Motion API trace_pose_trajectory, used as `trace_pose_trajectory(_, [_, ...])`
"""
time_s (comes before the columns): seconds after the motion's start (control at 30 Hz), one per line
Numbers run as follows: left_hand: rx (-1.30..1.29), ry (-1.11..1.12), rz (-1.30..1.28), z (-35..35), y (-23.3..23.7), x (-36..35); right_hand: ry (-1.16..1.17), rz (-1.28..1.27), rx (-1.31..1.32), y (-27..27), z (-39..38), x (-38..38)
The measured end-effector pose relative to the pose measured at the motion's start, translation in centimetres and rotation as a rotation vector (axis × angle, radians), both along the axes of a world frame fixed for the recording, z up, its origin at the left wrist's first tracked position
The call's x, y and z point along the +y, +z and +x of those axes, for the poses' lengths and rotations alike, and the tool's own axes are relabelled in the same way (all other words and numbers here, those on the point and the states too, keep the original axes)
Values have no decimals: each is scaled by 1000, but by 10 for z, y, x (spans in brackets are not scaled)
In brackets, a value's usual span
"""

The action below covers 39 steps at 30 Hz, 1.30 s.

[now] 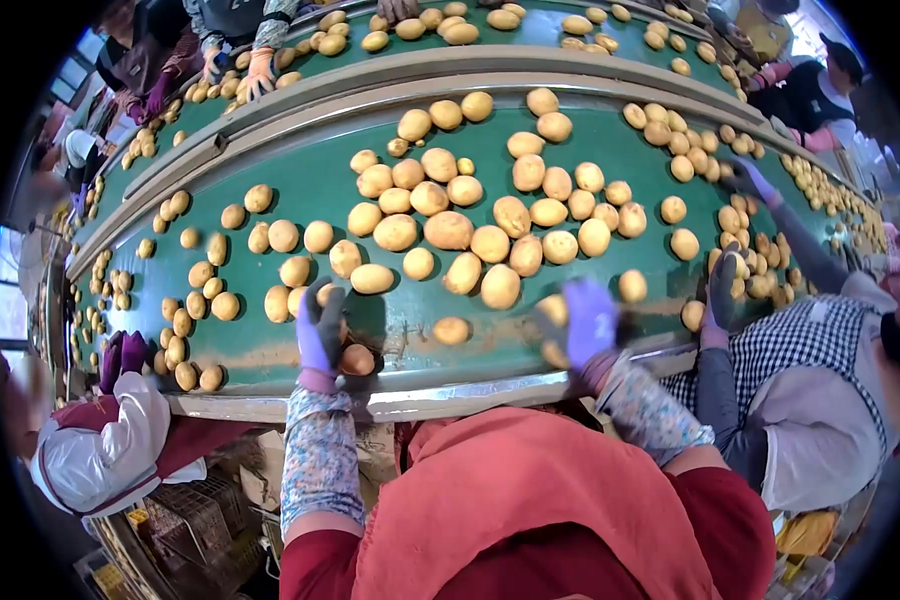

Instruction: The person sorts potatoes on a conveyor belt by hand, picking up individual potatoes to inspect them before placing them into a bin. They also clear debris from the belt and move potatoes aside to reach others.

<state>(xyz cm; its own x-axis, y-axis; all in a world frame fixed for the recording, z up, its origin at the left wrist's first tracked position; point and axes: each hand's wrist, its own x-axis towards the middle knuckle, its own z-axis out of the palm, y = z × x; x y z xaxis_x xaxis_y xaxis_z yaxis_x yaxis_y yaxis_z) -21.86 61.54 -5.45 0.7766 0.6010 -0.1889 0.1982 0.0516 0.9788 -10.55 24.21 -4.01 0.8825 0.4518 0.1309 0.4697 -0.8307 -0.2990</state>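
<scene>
Both my hands wear purple gloves with dark fingers. My left hand (320, 328) is low over the near side of the green belt, its fingers curled over a potato that they partly hide. Beside its thumb side lies a darker, brownish potato (358, 360). My right hand (588, 318) is smeared by motion; at its fingers a blurred potato (552, 310) moves with it. Just below that is another blurred potato (555, 354). Between my hands a single potato (451, 331) lies on the belt, with a large cluster of potatoes (448, 230) beyond.
The green belt (400, 345) has a metal near edge (440, 401) in front of my body. A raised rail (370, 100) separates it from a second belt carrying potatoes. Co-workers' gloved hands (722, 290) work close on the right; others (122, 360) are at left and across.
</scene>
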Motion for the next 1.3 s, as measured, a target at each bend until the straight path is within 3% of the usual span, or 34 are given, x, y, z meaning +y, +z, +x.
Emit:
trace_pose_trajectory(0.03, [-130,58,-94,-11,4,6,144,100,157,-2,-14,22])
trace_pose_trajectory(0.1, [-251,-32,-51,-29,16,10,454,363,228,29,-31,75])
trace_pose_trajectory(0.13, [-384,35,-500,-28,11,11,410,471,295,32,-25,92])
trace_pose_trajectory(0.17, [-341,5,-377,-33,18,6,361,578,361,36,-13,110])
trace_pose_trajectory(0.2, [-299,-21,-254,-38,25,1,345,456,256,71,12,135])
trace_pose_trajectory(0.27, [-86,-89,-354,-44,54,-15,292,153,31,58,62,158])
trace_pose_trajectory(0.3, [26,-108,-452,-44,64,-30,273,-133,173,44,81,173])
trace_pose_trajectory(0.37, [125,-312,-269,-49,43,-51,207,-140,314,2,99,187])
trace_pose_trajectory(0.43, [157,-514,-58,-39,68,-57,322,-120,466,9,112,192])
trace_pose_trajectory(0.47, [132,-537,-73,-33,76,-55,379,-51,643,-1,128,188])
trace_pose_trajectory(0.5, [180,-578,-99,-36,67,-50,518,-126,695,30,135,196])
trace_pose_trajectory(0.53, [170,-620,-126,-35,70,-40,458,31,895,36,145,198])
trace_pose_trajectory(0.57, [164,-670,-151,-34,75,-28,426,119,858,37,174,203])
trace_pose_trajectory(0.6, [122,-617,-13,-36,70,-22,399,206,818,37,203,208])
trace_pose_trajectory(0.63, [78,-572,127,-37,65,-17,174,660,834,40,219,215])
trace_pose_trajectory(0.7, [154,-490,-45,-43,49,2,-161,1020,773,49,259,234])
trace_pose_trajectory(0.77, [152,-242,-203,-52,46,18,47,197,225,-27,314,230])
trace_pose_trajectory(0.8, [182,-161,-474,-54,54,30,-43,-117,274,-9,277,244])
trace_pose_trajectory(0.83, [134,-121,-552,-60,52,43,-16,-273,239,-29,266,249])
trace_pose_trajectory(0.9, [-29,-15,-858,-79,52,70,-163,-88,-24,-56,229,258])
trace_pose_trajectory(0.93, [-101,22,-870,-88,41,76,-139,-47,-45,-59,229,259])
trace_pose_trajectory(1.0, [-246,-20,-575,-98,52,77,-105,90,126,-69,247,256])
trace_pose_trajectory(1.03, [-420,179,-1199,-104,47,85,-17,408,278,-127,288,238])
trace_pose_trajectory(1.07, [-593,138,-1408,-114,41,93,-18,648,596,-105,281,249])
trace_pose_trajectory(1.1, [-527,162,-1184,-118,40,93,-93,705,583,-116,277,269])
trace_pose_trajectory(1.13, [-438,193,-964,-122,39,93,7,645,575,-120,275,287])
trace_pose_trajectory(1.17, [-527,311,-1364,-122,42,101,107,588,563,-120,270,303])
trace_pose_trajectory(1.2, [-597,174,-1160,-126,38,102,183,487,569,-111,263,316])
trace_pose_trajectory(1.23, [-625,133,-1132,-135,25,105,280,398,568,-90,249,338])
trace_pose_trajectory(1.27, [-653,94,-1104,-143,13,108,204,488,784,-68,226,357])
trace_pose_trajectory(1.3, [-670,150,-1268,-157,4,114,317,382,708,-47,214,367])
